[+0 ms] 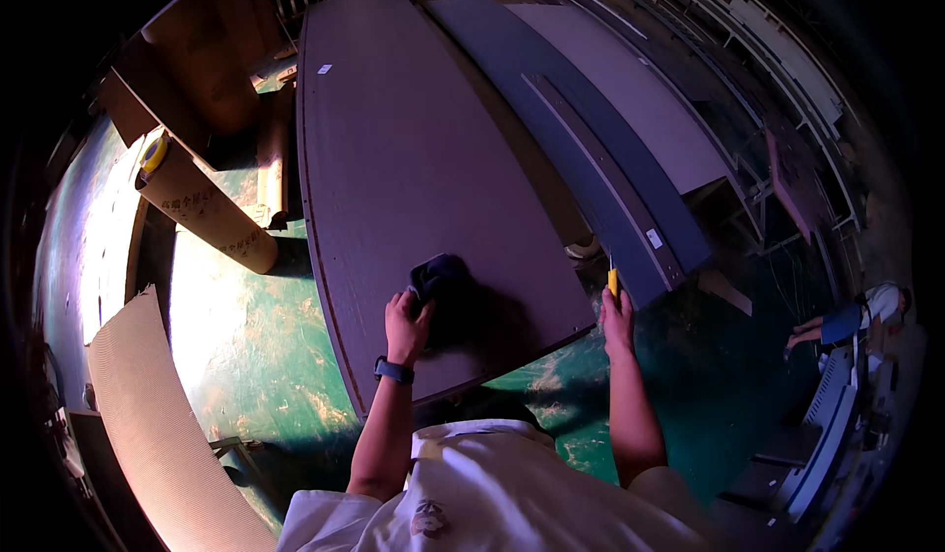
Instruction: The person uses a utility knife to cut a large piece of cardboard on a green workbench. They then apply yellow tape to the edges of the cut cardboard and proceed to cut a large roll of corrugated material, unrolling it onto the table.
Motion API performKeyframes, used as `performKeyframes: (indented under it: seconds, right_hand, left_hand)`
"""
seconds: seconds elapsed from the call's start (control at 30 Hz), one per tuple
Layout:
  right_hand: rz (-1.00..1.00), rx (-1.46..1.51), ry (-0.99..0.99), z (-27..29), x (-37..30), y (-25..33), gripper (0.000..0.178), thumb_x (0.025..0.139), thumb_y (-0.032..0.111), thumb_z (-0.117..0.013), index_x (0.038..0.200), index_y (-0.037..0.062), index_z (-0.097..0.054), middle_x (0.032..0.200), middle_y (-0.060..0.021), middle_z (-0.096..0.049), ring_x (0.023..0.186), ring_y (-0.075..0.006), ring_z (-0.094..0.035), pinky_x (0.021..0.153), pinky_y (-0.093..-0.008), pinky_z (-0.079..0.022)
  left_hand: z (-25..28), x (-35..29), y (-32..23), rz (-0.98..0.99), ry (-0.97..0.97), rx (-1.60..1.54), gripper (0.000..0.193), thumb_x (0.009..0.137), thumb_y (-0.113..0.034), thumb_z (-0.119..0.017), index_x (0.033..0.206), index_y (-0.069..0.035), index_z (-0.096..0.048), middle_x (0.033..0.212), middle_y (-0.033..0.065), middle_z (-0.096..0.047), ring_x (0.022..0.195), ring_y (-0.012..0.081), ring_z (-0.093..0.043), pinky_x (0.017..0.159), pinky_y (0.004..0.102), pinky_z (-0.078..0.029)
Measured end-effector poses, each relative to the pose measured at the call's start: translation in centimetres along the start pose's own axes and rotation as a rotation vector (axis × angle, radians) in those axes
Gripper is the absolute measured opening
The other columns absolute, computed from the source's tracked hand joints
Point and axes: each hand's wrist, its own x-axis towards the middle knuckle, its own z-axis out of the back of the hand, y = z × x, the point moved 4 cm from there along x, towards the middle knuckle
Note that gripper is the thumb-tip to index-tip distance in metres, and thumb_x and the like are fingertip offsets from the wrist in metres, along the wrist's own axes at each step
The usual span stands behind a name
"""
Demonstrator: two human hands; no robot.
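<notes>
A long, dark brown panel (413,149) lies in front of me, with a small white label near its far end. My left hand (406,324), wearing a dark wristband, is closed on a dark, bunched cloth (439,275) on the panel's near part. A deep shadow falls to the right of the cloth. Just beyond the panel's near right corner, my right hand (617,326) grips a yellow-handled utility knife (613,281). Its thin blade points away from me.
To the right lie a dark blue-grey panel (492,35), a narrow strip (600,163) and a paler panel (630,90). Leftward stands a cardboard roll (212,208) topped by a tape roll (154,153); corrugated cardboard (162,424) is nearer. Another person (856,318) is at far right.
</notes>
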Motion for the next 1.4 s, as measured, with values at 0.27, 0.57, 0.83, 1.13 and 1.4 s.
performKeyframes:
  seconds: [0.27, 0.57, 0.83, 1.13, 1.4]
  right_hand:
    - [0.17, -0.669, -0.025, -6.4, 15.7, 4.8, 0.051, 0.088, 0.04, -0.066, 0.122, 0.0024, -0.056, 0.112, -0.0195, -0.066, 0.106, -0.0357, -0.063, 0.089, -0.0417, -0.049]
    - [1.127, -0.527, 0.259, -24.9, 11.5, 13.5, 0.043, 0.086, 0.015, -0.065, 0.126, 0.0072, -0.055, 0.121, -0.0137, -0.056, 0.114, -0.0329, -0.052, 0.097, -0.0451, -0.043]
    - [1.264, -0.863, 1.274, -39.4, -7.4, 4.2, 0.067, 0.086, 0.053, -0.06, 0.145, 0.0235, -0.046, 0.159, -0.0142, -0.026, 0.148, -0.0374, -0.015, 0.119, -0.0584, -0.005]
    - [0.944, -1.117, 0.508, -37.3, 21.1, 10.7, 0.057, 0.097, 0.045, -0.048, 0.148, 0.0228, -0.041, 0.157, -0.0065, -0.032, 0.147, -0.0311, -0.022, 0.119, -0.0537, -0.009]
    - [1.339, -0.499, 1.59, -31.7, -20.9, -2.2, 0.042, 0.096, 0.043, -0.047, 0.125, 0.0167, -0.064, 0.134, -0.0055, -0.059, 0.139, -0.0265, -0.038, 0.119, -0.0526, -0.015]
  left_hand:
    - [5.4, 7.8, -7.0, 0.318, -0.031, -1.507, 0.027, 0.104, -0.024, -0.047, 0.126, -0.009, -0.047, 0.114, 0.0082, -0.06, 0.103, 0.0177, -0.061, 0.092, 0.0347, -0.051]
    - [-0.6, -0.7, 7.6, 0.776, -0.612, -0.781, 0.02, 0.1, -0.016, -0.054, 0.115, -0.003, -0.05, 0.107, 0.0078, -0.057, 0.092, 0.016, -0.056, 0.08, 0.0297, -0.048]
    - [2.4, -9.6, 8.5, 0.725, -0.677, 0.561, 0.048, 0.097, -0.028, -0.055, 0.134, 0.002, -0.047, 0.133, 0.0222, -0.05, 0.122, 0.0369, -0.05, 0.103, 0.0427, -0.04]
    - [0.6, -13.1, 9.1, 0.839, -0.36, 0.7, 0.063, 0.096, -0.042, -0.051, 0.149, -0.011, -0.037, 0.15, 0.0187, -0.037, 0.136, 0.0352, -0.037, 0.111, 0.0475, -0.03]
    - [7.0, -20.0, 15.8, 0.716, -0.579, -0.409, 0.049, 0.105, -0.033, -0.047, 0.145, -0.006, -0.042, 0.105, 0.0063, -0.061, 0.094, 0.0156, -0.055, 0.086, 0.0289, -0.045]
